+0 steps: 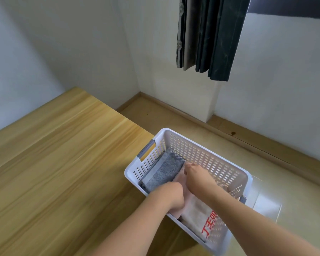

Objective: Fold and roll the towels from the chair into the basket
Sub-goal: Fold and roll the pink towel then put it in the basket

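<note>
While both hands reach into the white basket (207, 145) at the counter (54, 163) edge, left hand (174, 195) & right hand (193, 174) each grip the beige towel (198, 211), fingers curled on it; grey towel (166, 169) lies just left, touching.

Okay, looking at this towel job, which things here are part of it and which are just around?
Part of the job:
white basket
grey towel, in the basket
beige towel with red print, in the basket
left hand and right hand, both on the beige towel

Just around:
wooden table
dark curtain
</note>
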Demonstrator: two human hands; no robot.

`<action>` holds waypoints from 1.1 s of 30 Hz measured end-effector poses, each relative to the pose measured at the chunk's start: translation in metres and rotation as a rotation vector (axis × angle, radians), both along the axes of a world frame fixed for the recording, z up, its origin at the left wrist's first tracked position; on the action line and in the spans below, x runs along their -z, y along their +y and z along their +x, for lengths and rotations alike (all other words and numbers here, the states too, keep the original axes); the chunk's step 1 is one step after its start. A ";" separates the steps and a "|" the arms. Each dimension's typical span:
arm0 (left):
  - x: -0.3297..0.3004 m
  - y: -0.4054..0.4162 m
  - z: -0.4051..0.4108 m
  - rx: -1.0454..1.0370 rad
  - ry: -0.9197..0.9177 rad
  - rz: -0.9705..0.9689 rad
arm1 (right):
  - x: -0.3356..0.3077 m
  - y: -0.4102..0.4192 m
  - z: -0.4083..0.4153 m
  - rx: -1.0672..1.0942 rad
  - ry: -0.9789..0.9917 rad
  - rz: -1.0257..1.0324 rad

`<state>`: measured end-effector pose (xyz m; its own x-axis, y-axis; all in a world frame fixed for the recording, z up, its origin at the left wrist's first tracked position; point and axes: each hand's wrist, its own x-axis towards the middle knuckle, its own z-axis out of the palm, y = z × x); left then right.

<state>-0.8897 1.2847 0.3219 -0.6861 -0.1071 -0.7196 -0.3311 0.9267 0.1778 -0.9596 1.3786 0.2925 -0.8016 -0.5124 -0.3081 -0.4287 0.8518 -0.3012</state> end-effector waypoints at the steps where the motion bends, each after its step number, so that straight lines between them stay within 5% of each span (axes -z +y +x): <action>1: 0.002 0.001 -0.002 0.039 -0.090 -0.016 | 0.002 0.001 0.000 -0.010 -0.053 0.024; 4: 0.010 0.001 -0.008 0.136 -0.245 -0.053 | 0.012 0.004 -0.004 -0.014 -0.130 0.045; 9: 0.014 0.001 -0.009 0.173 -0.213 -0.058 | 0.005 0.008 0.002 -0.012 -0.162 0.014; 18: -0.075 -0.044 0.068 -0.042 0.575 -0.194 | -0.113 0.003 0.061 0.077 -0.059 -0.138; 27: -0.156 -0.123 0.200 -0.150 0.934 -0.298 | -0.202 -0.075 0.191 0.035 0.058 -0.280; 33: -0.192 -0.204 0.328 -0.166 1.005 -0.266 | -0.231 -0.150 0.327 0.039 0.150 -0.320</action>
<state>-0.5621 1.0804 0.5140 -0.9164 -0.3255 0.2331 -0.2705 0.9326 0.2391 -0.6323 1.2288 0.5232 -0.8464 -0.5323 -0.0139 -0.4578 0.7407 -0.4917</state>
